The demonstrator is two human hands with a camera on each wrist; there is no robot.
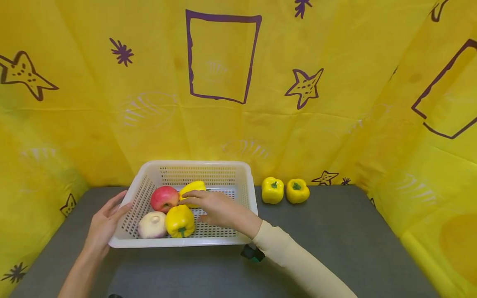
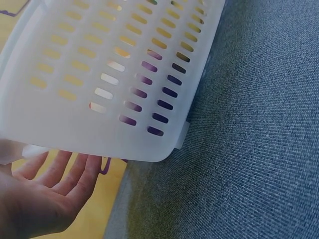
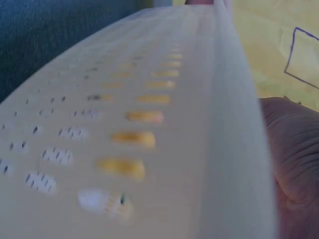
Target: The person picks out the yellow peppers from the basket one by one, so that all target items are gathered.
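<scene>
A white plastic basket (image 1: 186, 243) stands on the grey tabletop. In it lie a red apple (image 1: 164, 198), a white and purple turnip (image 1: 152, 225) and two yellow bell peppers, one at the front (image 1: 180, 222) and one behind (image 1: 191, 187). My left hand (image 1: 103, 227) holds the basket's left rim, thumb over the top; the left wrist view shows its fingers (image 2: 75, 174) outside the wall. Over the basket's interior, my right hand (image 1: 221, 209) has its fingers extended above the rear pepper, partly covering it, thumb apart. Whether the fingertips touch the pepper is unclear.
Two more yellow bell peppers, a left one (image 1: 272, 191) and a right one (image 1: 297, 191), stand upright on the tabletop (image 1: 328, 236) right of the basket. A yellow patterned cloth (image 1: 223, 124) surrounds the table at the back and sides.
</scene>
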